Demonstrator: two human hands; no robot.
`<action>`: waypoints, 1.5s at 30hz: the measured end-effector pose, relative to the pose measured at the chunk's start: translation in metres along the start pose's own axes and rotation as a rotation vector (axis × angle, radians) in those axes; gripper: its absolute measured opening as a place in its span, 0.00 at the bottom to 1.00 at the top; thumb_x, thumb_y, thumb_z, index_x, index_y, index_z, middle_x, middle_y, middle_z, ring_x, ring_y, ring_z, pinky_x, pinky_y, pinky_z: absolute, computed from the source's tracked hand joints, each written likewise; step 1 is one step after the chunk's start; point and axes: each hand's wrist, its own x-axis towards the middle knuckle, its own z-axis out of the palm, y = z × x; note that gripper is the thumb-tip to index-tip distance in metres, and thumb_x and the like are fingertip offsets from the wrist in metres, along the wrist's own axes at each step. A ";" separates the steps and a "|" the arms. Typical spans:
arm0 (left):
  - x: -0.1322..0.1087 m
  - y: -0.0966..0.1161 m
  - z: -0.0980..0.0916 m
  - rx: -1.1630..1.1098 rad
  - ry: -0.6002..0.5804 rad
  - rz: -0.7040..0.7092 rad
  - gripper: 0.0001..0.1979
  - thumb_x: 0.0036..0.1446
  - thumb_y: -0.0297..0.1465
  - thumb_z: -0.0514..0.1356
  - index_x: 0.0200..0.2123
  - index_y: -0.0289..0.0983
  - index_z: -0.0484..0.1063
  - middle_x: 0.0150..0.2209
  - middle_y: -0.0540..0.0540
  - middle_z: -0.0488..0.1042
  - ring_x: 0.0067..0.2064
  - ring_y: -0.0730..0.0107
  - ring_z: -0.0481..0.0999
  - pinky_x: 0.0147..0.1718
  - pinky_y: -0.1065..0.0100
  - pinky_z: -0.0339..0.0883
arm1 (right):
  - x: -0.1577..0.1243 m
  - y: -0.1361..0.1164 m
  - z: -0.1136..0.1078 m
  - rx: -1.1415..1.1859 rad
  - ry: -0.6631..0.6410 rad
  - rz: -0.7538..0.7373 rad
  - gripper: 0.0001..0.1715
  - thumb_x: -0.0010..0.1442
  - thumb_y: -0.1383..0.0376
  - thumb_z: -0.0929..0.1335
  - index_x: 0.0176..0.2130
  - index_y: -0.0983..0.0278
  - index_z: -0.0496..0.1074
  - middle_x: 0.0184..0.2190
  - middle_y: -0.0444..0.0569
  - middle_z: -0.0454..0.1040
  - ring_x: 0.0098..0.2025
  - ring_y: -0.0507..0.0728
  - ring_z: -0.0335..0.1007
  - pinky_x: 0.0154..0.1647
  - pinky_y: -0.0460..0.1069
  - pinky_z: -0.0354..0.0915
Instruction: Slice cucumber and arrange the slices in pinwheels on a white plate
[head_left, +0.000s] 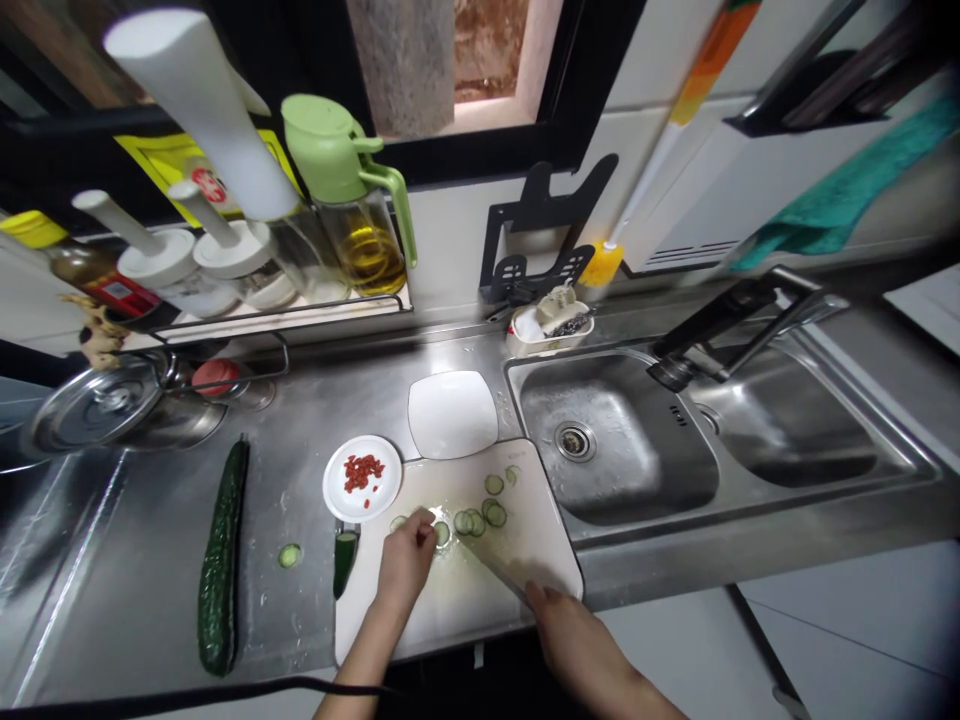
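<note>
A white cutting board lies on the steel counter with thin cucumber slices scattered across it. Over the board, my left hand has its fingers bent and pinched together, right beside a cucumber slice. Whatever sits between those fingertips is hidden. My right hand is closed round the handle of a knife, whose blade points left and away, its tip near the slices. At the board's left edge rests a cut piece of cucumber.
A whole cucumber and a cucumber end lie to the left. Behind the board are a white plate with red berries and a white square dish. The sink is at right, an oil bottle on the shelf.
</note>
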 end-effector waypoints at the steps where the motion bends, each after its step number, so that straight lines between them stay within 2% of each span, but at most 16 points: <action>1: -0.002 0.001 0.001 0.008 0.023 -0.017 0.10 0.52 0.28 0.54 0.36 0.39 0.73 0.26 0.51 0.75 0.28 0.73 0.73 0.32 0.73 0.62 | 0.000 -0.005 -0.002 -0.018 -0.019 0.001 0.30 0.52 0.83 0.55 0.48 0.68 0.70 0.38 0.55 0.77 0.39 0.58 0.74 0.34 0.46 0.63; 5: -0.006 0.004 0.006 -0.031 0.104 -0.091 0.10 0.50 0.27 0.55 0.37 0.39 0.71 0.26 0.51 0.75 0.28 0.72 0.74 0.33 0.73 0.63 | 0.004 -0.024 -0.006 -0.045 -0.061 0.008 0.30 0.52 0.83 0.54 0.48 0.67 0.69 0.40 0.54 0.77 0.40 0.59 0.74 0.34 0.47 0.63; 9: -0.006 0.006 0.007 -0.065 0.143 -0.123 0.10 0.50 0.27 0.55 0.37 0.38 0.70 0.25 0.51 0.75 0.27 0.72 0.74 0.32 0.72 0.63 | 0.010 -0.032 -0.002 -0.051 -0.037 -0.009 0.30 0.54 0.81 0.54 0.51 0.68 0.69 0.42 0.56 0.76 0.42 0.60 0.73 0.37 0.48 0.64; 24: -0.005 0.005 0.008 -0.058 0.142 -0.127 0.07 0.51 0.26 0.54 0.35 0.39 0.69 0.24 0.52 0.75 0.26 0.72 0.74 0.30 0.74 0.62 | 0.013 -0.039 0.001 -0.075 -0.037 0.016 0.32 0.54 0.82 0.54 0.53 0.67 0.69 0.43 0.56 0.76 0.42 0.60 0.73 0.37 0.48 0.63; 34: -0.004 0.003 0.009 -0.035 0.134 -0.121 0.08 0.52 0.26 0.53 0.36 0.39 0.68 0.25 0.52 0.75 0.26 0.72 0.74 0.30 0.73 0.61 | 0.016 -0.050 -0.001 -0.121 -0.048 0.016 0.31 0.56 0.80 0.56 0.55 0.68 0.68 0.45 0.58 0.76 0.44 0.60 0.72 0.43 0.49 0.64; 38: -0.004 0.001 0.010 -0.037 0.133 -0.125 0.08 0.51 0.27 0.54 0.36 0.39 0.69 0.25 0.52 0.75 0.27 0.71 0.75 0.30 0.73 0.62 | 0.013 -0.043 0.002 -0.089 -0.044 0.005 0.32 0.56 0.80 0.55 0.56 0.68 0.68 0.46 0.57 0.75 0.46 0.61 0.72 0.45 0.50 0.65; 45: -0.008 0.004 0.009 -0.029 0.177 -0.088 0.09 0.51 0.29 0.54 0.36 0.39 0.70 0.26 0.51 0.76 0.27 0.72 0.75 0.29 0.73 0.62 | -0.001 -0.011 0.005 -0.019 -0.091 0.023 0.34 0.55 0.81 0.54 0.55 0.69 0.68 0.46 0.55 0.76 0.47 0.59 0.72 0.45 0.48 0.64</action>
